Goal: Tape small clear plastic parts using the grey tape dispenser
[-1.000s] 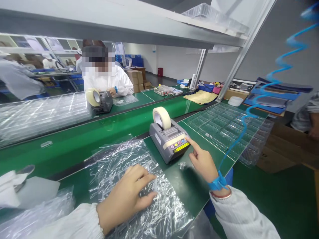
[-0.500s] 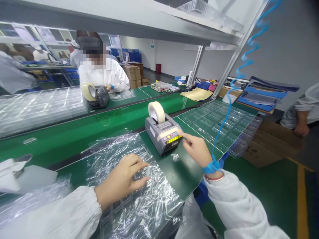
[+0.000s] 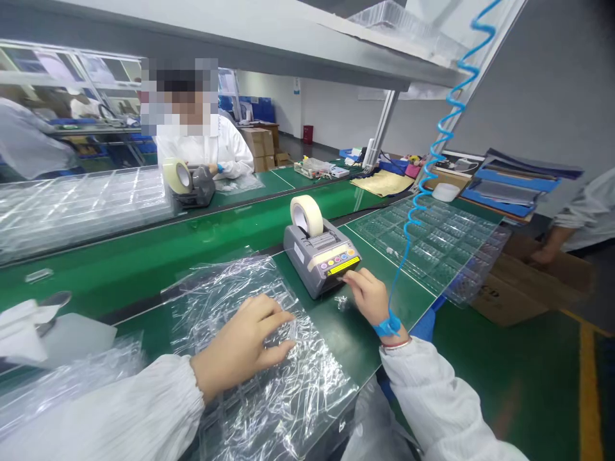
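My left hand [image 3: 247,342] lies with fingers apart on crinkled clear plastic film [image 3: 307,397], with tray compartments showing through it. A grey tape dispenser [image 3: 303,259] with coloured buttons and a yellow label stands ahead of it, carrying a roll of cream tape [image 3: 314,218]. My right hand [image 3: 369,296], with a blue wrist strap [image 3: 388,325], is at the dispenser's lower front. Its thumb and forefinger are pinched together there; what they hold, if anything, is too small to tell. A small clear crumpled bit [image 3: 341,302] lies under the dispenser's front corner.
A coiled blue cord [image 3: 444,121] hangs down to my right wrist. Clear compartment trays [image 3: 432,237] lie on the right. White sheets [image 3: 29,333] are at left. Across the bench a co-worker [image 3: 225,150] sits by another tape dispenser [image 3: 199,187]. A shelf [image 3: 269,45] spans overhead.
My right hand has moved from the dispenser's button panel down to its lower front, its pointing finger now closed against the thumb. My left hand stays on the film. The view has shifted slightly.
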`<state>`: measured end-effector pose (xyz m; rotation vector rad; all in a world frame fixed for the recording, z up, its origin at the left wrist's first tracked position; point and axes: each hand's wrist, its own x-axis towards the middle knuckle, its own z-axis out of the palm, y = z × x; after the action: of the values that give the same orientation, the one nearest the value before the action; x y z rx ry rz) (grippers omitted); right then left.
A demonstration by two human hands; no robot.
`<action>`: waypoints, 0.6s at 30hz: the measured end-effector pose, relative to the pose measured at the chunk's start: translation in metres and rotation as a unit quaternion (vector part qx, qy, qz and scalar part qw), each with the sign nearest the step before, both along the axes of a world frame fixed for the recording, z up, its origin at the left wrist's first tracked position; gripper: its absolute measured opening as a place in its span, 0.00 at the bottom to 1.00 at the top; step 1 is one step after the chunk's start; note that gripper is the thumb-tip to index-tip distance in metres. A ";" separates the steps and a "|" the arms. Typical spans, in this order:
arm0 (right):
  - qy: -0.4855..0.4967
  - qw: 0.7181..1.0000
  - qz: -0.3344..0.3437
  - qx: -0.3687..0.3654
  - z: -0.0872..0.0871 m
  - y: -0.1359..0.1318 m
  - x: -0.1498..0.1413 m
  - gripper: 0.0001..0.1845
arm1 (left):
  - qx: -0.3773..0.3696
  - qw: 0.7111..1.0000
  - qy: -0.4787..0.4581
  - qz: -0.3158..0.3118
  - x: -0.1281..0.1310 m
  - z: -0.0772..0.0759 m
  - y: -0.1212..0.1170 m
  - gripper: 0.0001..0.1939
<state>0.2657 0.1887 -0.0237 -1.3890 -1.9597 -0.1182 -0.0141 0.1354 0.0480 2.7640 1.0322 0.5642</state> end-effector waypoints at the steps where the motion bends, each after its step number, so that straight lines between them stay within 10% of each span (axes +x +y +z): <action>1: -0.009 1.000 0.002 -0.005 0.001 -0.003 0.001 0.17 | 0.000 1.000 -0.002 -0.001 0.000 0.000 0.000 0.14; 13: -0.212 0.975 0.022 -0.064 -0.038 -0.021 0.012 0.15 | -0.020 0.999 -0.007 0.036 0.001 -0.002 -0.003 0.18; 18: -0.203 0.969 0.066 -0.124 -0.027 -0.020 0.016 0.15 | -0.023 0.999 -0.003 0.046 0.002 -0.003 -0.004 0.19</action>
<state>0.2812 0.1686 -0.0510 -1.4734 -2.4716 -0.1052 -0.0123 0.1315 0.0449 2.6850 1.1622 0.5520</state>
